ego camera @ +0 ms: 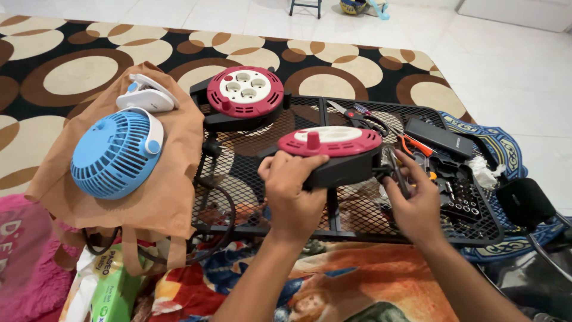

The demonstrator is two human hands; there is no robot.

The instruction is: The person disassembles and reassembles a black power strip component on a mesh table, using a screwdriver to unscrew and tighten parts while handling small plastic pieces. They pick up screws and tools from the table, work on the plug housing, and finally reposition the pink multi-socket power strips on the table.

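Near the mesh tabletop's [250,173] front edge, the left hand [292,188] clamped a red-and-black cable reel [333,152]. The right hand [417,203] gripped what looked like a screwdriver [398,173] against the reel's right side.

You have only one view, from the camera on your head. It looks forward and steeply down over your own forearms, so your left hand [292,191] and right hand [417,206] sit just below the centre of the frame, close to the lens. The black mesh table [250,173] fills the middle, its far edge running across the upper third. Beyond it the patterned rug [77,65] and the white tiled floor [506,65] recede to the top edge. The bottom edge probably catches your lap, though that strip is too cropped to be sure.
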